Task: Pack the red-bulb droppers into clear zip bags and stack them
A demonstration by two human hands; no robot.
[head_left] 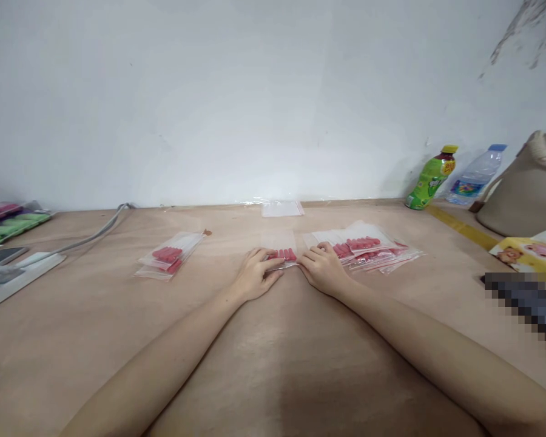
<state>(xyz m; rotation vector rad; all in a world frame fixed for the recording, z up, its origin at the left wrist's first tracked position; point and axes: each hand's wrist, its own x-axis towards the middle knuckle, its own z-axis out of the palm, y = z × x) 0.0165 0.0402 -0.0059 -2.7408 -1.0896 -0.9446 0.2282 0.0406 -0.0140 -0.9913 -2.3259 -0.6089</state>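
Observation:
A small clear zip bag (281,240) lies flat on the table in front of me, with a row of red cylinder-shaped pieces (287,254) inside. My left hand (256,275) pinches its near left edge, thumb and fingers close together. At the near right corner, the curled fingers of my right hand (323,269) hold the same bag's edge. Beside the right hand, partly behind it, spreads a pile of similar bags (366,245) with red pieces. Further left lies a smaller stack of filled bags (167,257).
Flat clear bags (282,209) lie by the wall. A green bottle (431,181), a water bottle (475,176) and a beige bag (525,182) stand at the right. A grey cable (102,230), a phone (5,255) and a pack of green rolls (16,226) are at the left.

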